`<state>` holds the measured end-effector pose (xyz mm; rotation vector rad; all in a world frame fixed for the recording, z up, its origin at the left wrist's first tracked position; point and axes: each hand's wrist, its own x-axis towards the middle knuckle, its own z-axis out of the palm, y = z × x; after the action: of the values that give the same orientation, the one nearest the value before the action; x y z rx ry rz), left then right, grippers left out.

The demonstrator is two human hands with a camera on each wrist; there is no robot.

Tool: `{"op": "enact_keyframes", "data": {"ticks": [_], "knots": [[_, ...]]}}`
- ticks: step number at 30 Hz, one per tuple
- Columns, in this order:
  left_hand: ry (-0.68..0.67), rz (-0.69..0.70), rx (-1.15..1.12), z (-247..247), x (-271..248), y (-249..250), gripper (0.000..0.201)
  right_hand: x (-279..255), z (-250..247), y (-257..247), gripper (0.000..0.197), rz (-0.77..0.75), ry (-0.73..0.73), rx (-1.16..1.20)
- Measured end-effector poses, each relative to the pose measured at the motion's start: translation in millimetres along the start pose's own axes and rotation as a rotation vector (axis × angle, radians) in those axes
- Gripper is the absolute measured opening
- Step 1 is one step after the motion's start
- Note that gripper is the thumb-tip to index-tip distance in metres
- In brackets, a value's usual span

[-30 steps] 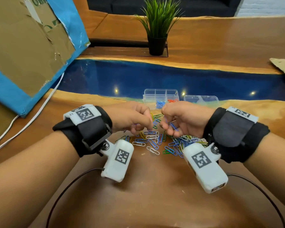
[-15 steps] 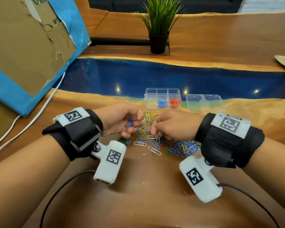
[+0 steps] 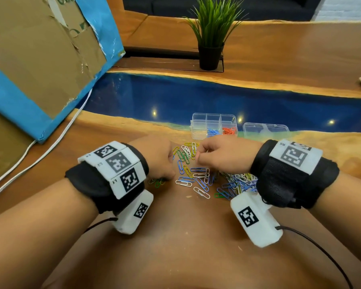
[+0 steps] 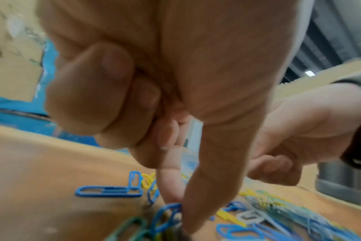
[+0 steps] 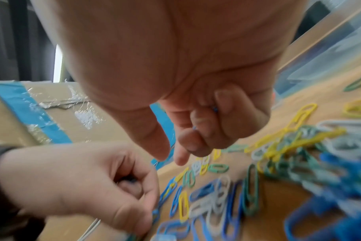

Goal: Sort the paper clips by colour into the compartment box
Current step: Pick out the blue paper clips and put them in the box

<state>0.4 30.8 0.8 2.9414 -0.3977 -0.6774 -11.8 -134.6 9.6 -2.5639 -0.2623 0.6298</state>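
Observation:
Loose paper clips (image 3: 196, 176) in blue, yellow, green and white lie spread on the wooden table. Behind them stands the clear compartment box (image 3: 198, 124), with blue clips (image 3: 212, 132) in one cell and red clips (image 3: 229, 130) in the adjacent one. My left hand (image 3: 165, 159) is at the pile's left edge, fingers curled, thumb and forefinger pinching a blue clip (image 4: 169, 210) on the table. My right hand (image 3: 200, 156) hovers over the far clips. Its curled fingers (image 5: 227, 114) hold bits of blue clip, while its thumb and forefinger point down.
The box's clear lid (image 3: 266, 130) lies to its right. A cardboard box with blue tape (image 3: 40, 59) leans at the left with white cables (image 3: 50, 147) beside it. A potted plant (image 3: 211, 38) stands far back. A blue resin strip (image 3: 196, 97) crosses the table.
The hands have drawn apart after meeting above the pile. My left wrist has rolled over and its fingers have dropped to the clips. My right hand has lowered slightly.

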Motion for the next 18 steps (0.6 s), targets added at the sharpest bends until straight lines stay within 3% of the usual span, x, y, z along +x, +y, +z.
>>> {"op": "enact_keyframes", "data": {"ticks": [4, 11, 13, 16, 18], "knots": [[-0.004, 0.019, -0.138, -8, 1, -2, 0.019, 9, -23, 12, 0.018, 0.080, 0.075, 0.144], [-0.027, 0.031, -0.762, -24, 23, 14, 0.012, 24, -52, 22, 0.021, 0.271, 0.197, 0.809], [-0.065, 0.018, -0.893, -29, 32, 24, 0.021, 30, -54, 20, 0.020, 0.282, 0.182, 0.886], [-0.067, -0.030, -1.011, -39, 42, 40, 0.018, 36, -56, 13, 0.013, 0.328, 0.177, 0.935], [-0.039, -0.061, -1.056, -43, 46, 49, 0.012, 40, -57, 10, 0.024, 0.352, 0.201, 0.946]]}}
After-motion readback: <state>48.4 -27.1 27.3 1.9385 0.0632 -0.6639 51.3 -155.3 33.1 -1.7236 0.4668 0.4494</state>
